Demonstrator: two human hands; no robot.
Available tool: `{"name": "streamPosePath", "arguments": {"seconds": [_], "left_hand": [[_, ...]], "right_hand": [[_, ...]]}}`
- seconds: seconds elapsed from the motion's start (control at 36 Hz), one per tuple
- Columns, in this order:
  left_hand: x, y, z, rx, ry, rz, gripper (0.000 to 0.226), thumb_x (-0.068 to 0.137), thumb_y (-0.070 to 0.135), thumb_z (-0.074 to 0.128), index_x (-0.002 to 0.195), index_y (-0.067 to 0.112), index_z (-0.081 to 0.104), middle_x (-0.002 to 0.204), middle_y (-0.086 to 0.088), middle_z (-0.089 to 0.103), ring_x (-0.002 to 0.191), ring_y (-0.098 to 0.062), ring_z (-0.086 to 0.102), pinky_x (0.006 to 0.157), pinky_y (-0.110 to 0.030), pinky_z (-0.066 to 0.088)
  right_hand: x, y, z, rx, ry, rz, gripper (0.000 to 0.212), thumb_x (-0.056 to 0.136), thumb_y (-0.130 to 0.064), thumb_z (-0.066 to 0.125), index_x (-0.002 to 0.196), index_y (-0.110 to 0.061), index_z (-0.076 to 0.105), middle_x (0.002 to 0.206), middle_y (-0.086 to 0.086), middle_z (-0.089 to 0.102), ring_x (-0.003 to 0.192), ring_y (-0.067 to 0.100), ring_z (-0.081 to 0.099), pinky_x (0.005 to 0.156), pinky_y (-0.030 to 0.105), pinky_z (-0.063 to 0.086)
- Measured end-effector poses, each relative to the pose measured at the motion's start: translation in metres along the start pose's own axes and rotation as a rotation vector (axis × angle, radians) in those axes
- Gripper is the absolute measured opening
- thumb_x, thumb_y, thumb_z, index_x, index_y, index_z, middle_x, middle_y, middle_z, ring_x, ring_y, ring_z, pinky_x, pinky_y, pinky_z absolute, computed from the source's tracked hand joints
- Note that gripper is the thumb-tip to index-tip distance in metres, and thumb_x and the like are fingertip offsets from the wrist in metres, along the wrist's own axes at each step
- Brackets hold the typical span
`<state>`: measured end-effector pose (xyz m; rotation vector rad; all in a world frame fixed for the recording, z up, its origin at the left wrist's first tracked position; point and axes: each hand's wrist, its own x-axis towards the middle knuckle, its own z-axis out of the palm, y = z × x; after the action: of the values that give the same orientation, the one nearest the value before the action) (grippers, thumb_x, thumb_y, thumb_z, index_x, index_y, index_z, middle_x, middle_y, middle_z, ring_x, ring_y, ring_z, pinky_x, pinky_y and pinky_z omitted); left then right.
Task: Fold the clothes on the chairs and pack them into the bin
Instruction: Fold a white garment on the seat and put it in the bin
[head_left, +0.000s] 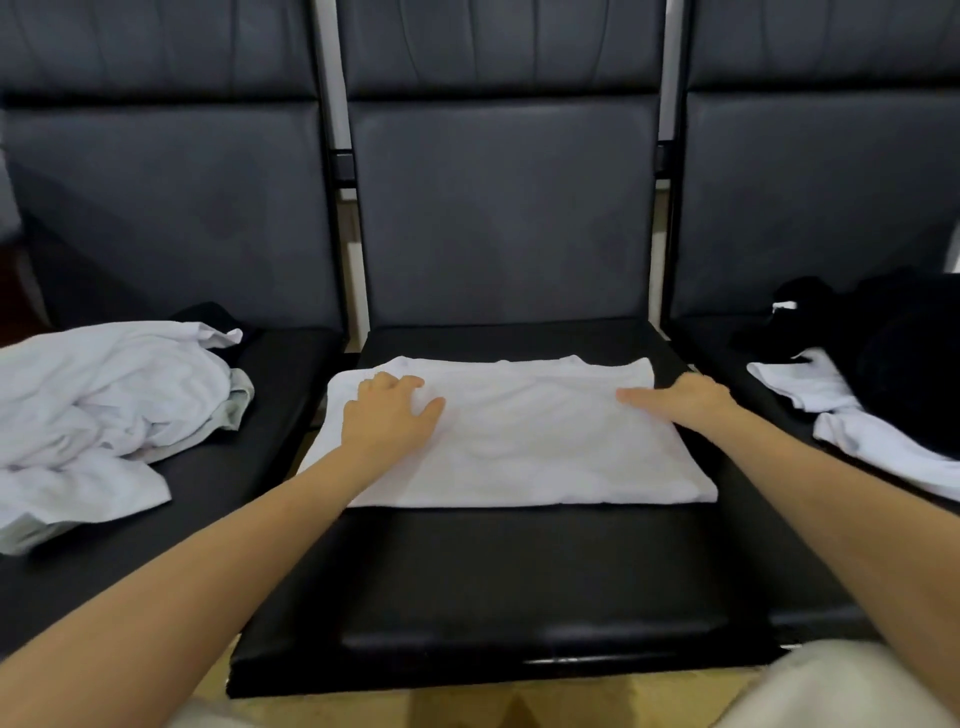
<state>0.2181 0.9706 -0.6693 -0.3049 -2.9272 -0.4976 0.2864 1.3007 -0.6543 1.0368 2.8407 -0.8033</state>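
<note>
A white garment (524, 441) lies folded into a flat rectangle on the middle chair seat (519, 582). My left hand (389, 415) rests on its left part, palm down, fingers slightly bent on the cloth. My right hand (680, 397) lies flat on the garment's right edge, fingers straight and pointing left. Neither hand grips the cloth. No bin is in view.
A crumpled pile of white clothes (98, 410) lies on the left chair, with dark cloth (213, 317) behind it. On the right chair a black garment (893, 353) lies over a white one (862, 436). Tall dark chair backs (498, 208) rise behind.
</note>
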Motion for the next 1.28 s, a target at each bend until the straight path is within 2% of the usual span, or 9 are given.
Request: {"name": "streamPosePath", "arguments": {"seconds": [0.11,0.42,0.53,0.67,0.78,0.92,1.03,1.14,1.28], "left_hand": [[-0.030,0.008,0.009,0.068,-0.125,0.067,0.055,0.094,0.058,0.040,0.144,0.035,0.039,0.153,-0.001,0.030,0.140,-0.024,0.027,0.114,-0.040,0.021],[-0.056,0.033,-0.011,-0.031,-0.217,0.140,0.041,0.097,0.042,0.047,0.136,0.027,0.052,0.138,-0.005,0.046,0.130,-0.026,0.037,0.106,-0.037,0.036],[-0.048,0.023,-0.012,-0.075,-0.184,0.083,0.036,0.095,0.036,0.051,0.129,0.026,0.057,0.131,-0.004,0.050,0.125,-0.024,0.042,0.101,-0.035,0.042],[-0.039,0.010,-0.014,-0.177,-0.182,0.000,0.031,0.095,0.026,0.050,0.123,0.023,0.062,0.130,-0.004,0.055,0.116,-0.022,0.052,0.097,-0.032,0.046],[-0.035,0.003,-0.017,-0.204,-0.177,-0.005,0.030,0.097,0.024,0.048,0.122,0.022,0.062,0.128,-0.004,0.057,0.113,-0.021,0.055,0.095,-0.030,0.046],[-0.031,-0.003,-0.012,-0.161,-0.154,0.056,0.025,0.096,0.020,0.047,0.106,0.020,0.069,0.109,0.001,0.063,0.099,-0.018,0.059,0.088,-0.031,0.050],[-0.024,-0.003,-0.003,-0.175,-0.125,0.042,0.028,0.093,0.015,0.046,0.080,0.003,0.068,0.087,-0.010,0.067,0.080,-0.024,0.062,0.079,-0.039,0.053],[-0.024,0.010,0.001,-0.216,-0.118,0.068,0.035,0.095,0.025,0.047,0.074,0.007,0.067,0.080,-0.007,0.066,0.078,-0.025,0.062,0.077,-0.039,0.051],[-0.029,0.028,0.008,-0.265,-0.132,0.136,0.022,0.092,0.045,0.054,0.079,0.030,0.062,0.089,0.005,0.058,0.086,-0.017,0.056,0.082,-0.033,0.049]], "right_hand": [[-0.029,0.000,0.011,0.027,-0.114,-0.024,0.092,0.076,-0.061,0.069,0.146,-0.010,0.036,0.147,0.013,0.038,0.134,0.032,0.038,0.109,0.045,0.036],[-0.069,0.009,-0.028,1.162,-0.170,0.169,0.014,0.091,-0.022,0.057,0.099,-0.012,0.064,0.103,0.006,0.063,0.080,0.023,0.060,0.068,0.031,0.046],[-0.081,-0.016,-0.034,1.065,-0.097,0.084,0.021,0.094,-0.024,0.053,0.112,-0.015,0.057,0.112,0.006,0.060,0.100,0.027,0.058,0.094,0.040,0.048],[-0.105,-0.065,-0.024,0.617,-0.025,-0.200,0.023,0.097,-0.019,0.037,0.107,-0.005,0.053,0.103,0.013,0.059,0.074,0.013,0.049,0.064,0.024,0.037],[-0.120,-0.083,0.003,0.452,-0.292,-0.357,0.034,0.098,-0.025,0.048,0.130,-0.016,0.054,0.120,0.005,0.054,0.099,0.020,0.057,0.074,0.028,0.043],[-0.120,-0.082,0.028,0.549,-0.700,-0.250,0.047,0.098,-0.029,0.054,0.137,-0.005,0.043,0.100,0.017,0.073,0.089,0.026,0.072,0.079,0.032,0.058],[-0.102,-0.072,0.024,0.673,-0.359,-0.308,0.023,0.094,-0.016,0.056,0.112,-0.004,0.065,0.084,0.012,0.071,0.067,0.019,0.066,0.061,0.025,0.054],[-0.077,-0.048,0.024,0.394,-0.016,-0.336,0.016,0.093,-0.028,0.056,0.092,-0.014,0.063,0.084,0.003,0.063,0.072,0.016,0.058,0.069,0.034,0.050],[-0.077,-0.034,0.029,0.219,-0.098,-0.227,0.059,0.081,-0.060,0.064,0.053,-0.019,0.031,0.053,-0.005,0.034,0.051,0.014,0.035,0.053,0.028,0.028]]}}
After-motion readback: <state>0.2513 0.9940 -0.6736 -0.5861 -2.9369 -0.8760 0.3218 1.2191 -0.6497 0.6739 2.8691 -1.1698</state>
